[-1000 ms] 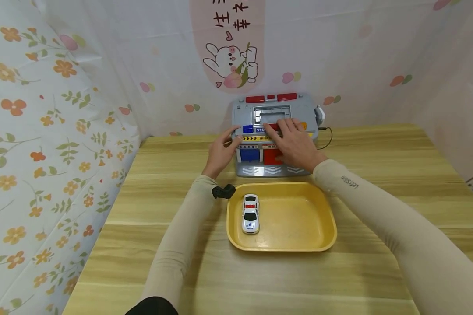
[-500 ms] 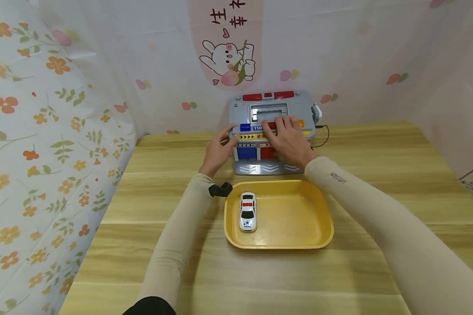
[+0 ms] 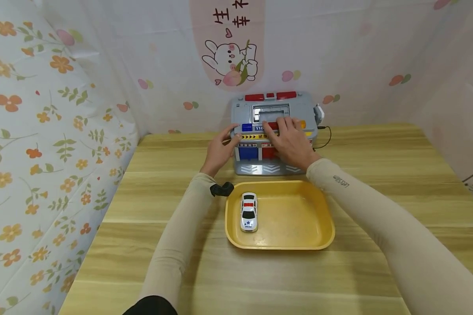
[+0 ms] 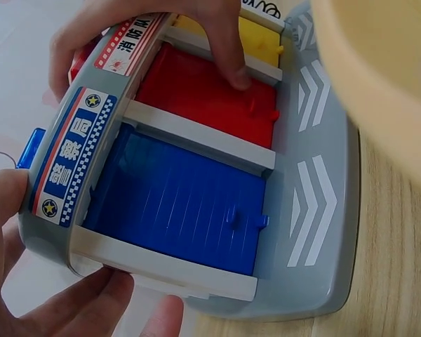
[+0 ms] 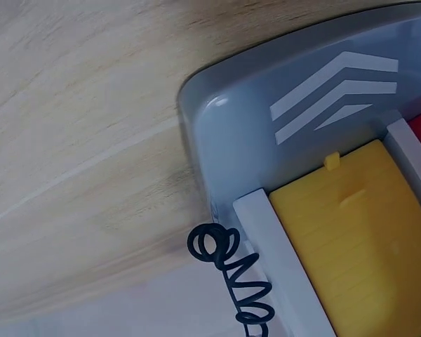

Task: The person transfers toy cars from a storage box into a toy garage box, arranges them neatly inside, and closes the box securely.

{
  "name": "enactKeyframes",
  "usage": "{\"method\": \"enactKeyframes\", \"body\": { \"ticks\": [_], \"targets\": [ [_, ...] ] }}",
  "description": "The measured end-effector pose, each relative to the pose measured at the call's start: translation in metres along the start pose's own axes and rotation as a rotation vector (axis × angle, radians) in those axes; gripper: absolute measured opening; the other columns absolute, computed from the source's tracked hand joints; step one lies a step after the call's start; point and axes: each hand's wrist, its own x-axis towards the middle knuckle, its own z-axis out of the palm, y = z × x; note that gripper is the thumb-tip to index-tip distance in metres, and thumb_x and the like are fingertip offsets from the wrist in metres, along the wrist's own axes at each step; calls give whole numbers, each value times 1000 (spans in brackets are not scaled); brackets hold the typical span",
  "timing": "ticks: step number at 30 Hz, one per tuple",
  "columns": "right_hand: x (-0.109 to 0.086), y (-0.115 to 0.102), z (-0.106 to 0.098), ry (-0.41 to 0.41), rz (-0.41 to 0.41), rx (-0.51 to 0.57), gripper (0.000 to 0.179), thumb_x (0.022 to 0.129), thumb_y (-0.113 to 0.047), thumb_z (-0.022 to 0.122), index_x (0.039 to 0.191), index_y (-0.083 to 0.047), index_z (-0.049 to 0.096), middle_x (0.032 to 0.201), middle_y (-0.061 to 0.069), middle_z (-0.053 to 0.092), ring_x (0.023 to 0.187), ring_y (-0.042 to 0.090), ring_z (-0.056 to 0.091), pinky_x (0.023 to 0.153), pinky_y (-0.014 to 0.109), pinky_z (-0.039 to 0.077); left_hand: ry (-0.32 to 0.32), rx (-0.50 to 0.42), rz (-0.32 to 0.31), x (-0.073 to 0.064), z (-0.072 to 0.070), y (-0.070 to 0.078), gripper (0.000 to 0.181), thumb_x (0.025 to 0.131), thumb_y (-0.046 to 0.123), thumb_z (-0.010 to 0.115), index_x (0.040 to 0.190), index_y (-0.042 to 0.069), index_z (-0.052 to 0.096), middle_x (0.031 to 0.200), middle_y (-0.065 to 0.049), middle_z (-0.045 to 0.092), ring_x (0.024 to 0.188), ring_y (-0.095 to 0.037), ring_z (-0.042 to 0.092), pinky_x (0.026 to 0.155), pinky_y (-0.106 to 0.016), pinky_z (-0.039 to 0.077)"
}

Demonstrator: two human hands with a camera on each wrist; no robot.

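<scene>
A grey toy garage [image 3: 266, 169] stands at the back of the table with a blue door [image 4: 182, 203], a red door [image 4: 210, 98] and a yellow door [image 5: 358, 246]. All three doors lie flat in their frames. My left hand [image 3: 218, 153] holds the garage's left front corner, fingers spread along its side. Over the roof's front edge my right hand [image 3: 293, 142] grips the garage, fingers on top near a red button. In the left wrist view its thumb reaches down onto the red door. A white toy police car [image 3: 249, 214] sits in a yellow tray [image 3: 280, 248].
The tray lies between my forearms, just in front of the garage. A black coiled cord [image 5: 252, 295] hangs at the garage's right side. Behind the wooden table [image 3: 150, 205] is a printed cloth [image 3: 161, 57].
One second ago the red door's lower edge stuck out further than the blue door's; now it sits level, with the right thumb against it. The left hand keeps its place.
</scene>
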Motion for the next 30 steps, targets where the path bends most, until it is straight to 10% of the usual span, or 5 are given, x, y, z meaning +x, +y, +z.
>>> {"method": "enactKeyframes", "body": {
  "ticks": [14, 22, 30],
  "targets": [
    [-4, 5, -19, -108, 5, 233, 102, 67, -32, 94, 149, -13, 36, 134, 24, 48, 127, 41, 43, 108, 58, 35, 17, 28, 33, -2, 2, 1, 42, 100, 45, 58, 141, 41, 54, 151, -6, 54, 137, -30, 55, 110, -48, 50],
    [-6, 5, -43, -257, 107, 410, 100, 73, -32, 90, 153, -13, 33, 148, 20, 43, 137, 39, 36, 112, 64, 20, 12, 6, 32, -2, 1, -1, 41, 99, 47, 57, 140, 43, 54, 147, -12, 57, 136, -32, 56, 94, -45, 60],
    [-13, 16, -60, -240, 159, 469, 90, 77, -32, 87, 150, -9, 38, 151, 23, 40, 140, 43, 30, 111, 66, 19, 6, -10, 22, -2, 1, 0, 41, 99, 47, 57, 140, 44, 54, 147, -13, 56, 136, -31, 56, 89, -43, 62]
  ]
}}
